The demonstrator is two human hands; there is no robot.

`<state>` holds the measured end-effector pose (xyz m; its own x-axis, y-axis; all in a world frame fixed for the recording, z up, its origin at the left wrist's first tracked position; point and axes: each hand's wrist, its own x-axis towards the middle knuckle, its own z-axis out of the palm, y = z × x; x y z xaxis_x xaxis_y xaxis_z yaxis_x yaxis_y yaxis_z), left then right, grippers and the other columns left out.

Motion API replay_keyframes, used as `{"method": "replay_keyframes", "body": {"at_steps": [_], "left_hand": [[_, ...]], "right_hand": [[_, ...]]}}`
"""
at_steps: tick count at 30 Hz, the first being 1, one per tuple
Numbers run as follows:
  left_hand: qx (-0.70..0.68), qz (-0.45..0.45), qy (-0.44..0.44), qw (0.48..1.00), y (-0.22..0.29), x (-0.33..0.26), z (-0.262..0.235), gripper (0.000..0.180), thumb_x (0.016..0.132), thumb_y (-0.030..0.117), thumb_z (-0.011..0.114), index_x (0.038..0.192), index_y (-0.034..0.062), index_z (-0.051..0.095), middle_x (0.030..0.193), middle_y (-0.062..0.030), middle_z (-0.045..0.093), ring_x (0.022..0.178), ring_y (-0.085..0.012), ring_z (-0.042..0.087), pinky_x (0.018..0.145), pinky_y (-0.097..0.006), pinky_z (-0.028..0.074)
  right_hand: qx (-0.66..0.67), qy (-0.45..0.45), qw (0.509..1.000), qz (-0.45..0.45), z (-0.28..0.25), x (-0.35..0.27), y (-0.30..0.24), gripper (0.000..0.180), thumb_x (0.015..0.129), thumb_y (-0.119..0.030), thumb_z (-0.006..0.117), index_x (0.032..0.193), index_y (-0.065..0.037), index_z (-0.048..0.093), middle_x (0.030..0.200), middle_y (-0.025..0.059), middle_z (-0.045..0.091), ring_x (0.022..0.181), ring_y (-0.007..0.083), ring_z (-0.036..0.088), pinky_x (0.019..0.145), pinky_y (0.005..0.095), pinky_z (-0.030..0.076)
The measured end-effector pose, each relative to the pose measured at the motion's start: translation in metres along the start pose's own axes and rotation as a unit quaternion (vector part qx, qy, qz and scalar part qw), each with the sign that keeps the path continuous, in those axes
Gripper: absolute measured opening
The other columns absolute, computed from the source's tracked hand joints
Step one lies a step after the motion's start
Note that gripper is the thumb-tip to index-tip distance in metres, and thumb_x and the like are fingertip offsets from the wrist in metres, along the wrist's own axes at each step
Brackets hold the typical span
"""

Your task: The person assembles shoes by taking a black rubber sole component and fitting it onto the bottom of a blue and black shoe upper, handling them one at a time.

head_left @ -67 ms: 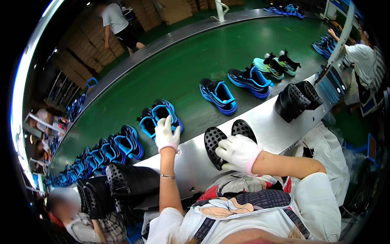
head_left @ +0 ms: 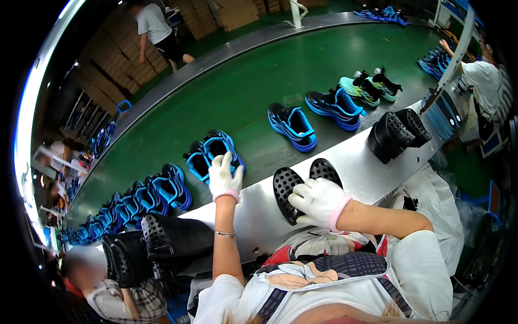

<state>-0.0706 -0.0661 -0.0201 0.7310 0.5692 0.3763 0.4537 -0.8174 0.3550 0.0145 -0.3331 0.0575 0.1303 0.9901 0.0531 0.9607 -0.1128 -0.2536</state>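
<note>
My left hand, in a white glove with a pink cuff, reaches to the near ends of a pair of black and blue sneakers at the belt's edge. Its fingers are spread over the nearer shoe's opening; whether they press on it I cannot tell. On the metal ledge, my gloved right hand has its fingers bent over two black, sole-shaped pieces with round holes. One perforated piece lies to the left, the other behind the knuckles. The hand covers their near parts.
Two more black and blue sneakers stand beyond, then a mint-green pair. Black perforated forms sit on the ledge at right, larger ones at left. A row of sneakers lines the green belt. Co-workers are nearby.
The whole view has shifted slightly. Both hands and the shoes keep nearly the same places relative to each other.
</note>
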Motion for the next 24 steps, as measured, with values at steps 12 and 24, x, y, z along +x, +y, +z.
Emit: {"method": "replay_keyframes", "body": {"at_steps": [12, 24], "left_hand": [[-0.163, 0.08, -0.096, 0.979, 0.022, -0.023, 0.038, 0.037, 0.084, 0.021, 0.07, 0.117, 0.0044, 0.065, 0.112, -0.0156, 0.06, 0.092, -0.0261, 0.064, 0.079, -0.033, 0.053], [-0.257, 0.01, -0.186, 0.948, 0.037, -0.031, 0.041, 0.033, 0.088, 0.02, 0.065, 0.117, 0.0055, 0.066, 0.11, -0.0174, 0.063, 0.093, -0.0284, 0.066, 0.079, -0.035, 0.055]], "right_hand": [[0.005, 0.007, 1.0, 0.011, -0.001, 0.005, 0.025, 0.04, 0.074, -0.038, 0.073, 0.094, -0.006, 0.06, 0.093, 0.0119, 0.061, 0.091, 0.0278, 0.063, 0.077, 0.0392, 0.051], [0.065, 0.052, 0.995, -0.058, 0.001, 0.009, 0.039, 0.038, 0.07, -0.035, 0.076, 0.084, -0.006, 0.057, 0.084, 0.0115, 0.059, 0.083, 0.0295, 0.061, 0.072, 0.0407, 0.05]]}}
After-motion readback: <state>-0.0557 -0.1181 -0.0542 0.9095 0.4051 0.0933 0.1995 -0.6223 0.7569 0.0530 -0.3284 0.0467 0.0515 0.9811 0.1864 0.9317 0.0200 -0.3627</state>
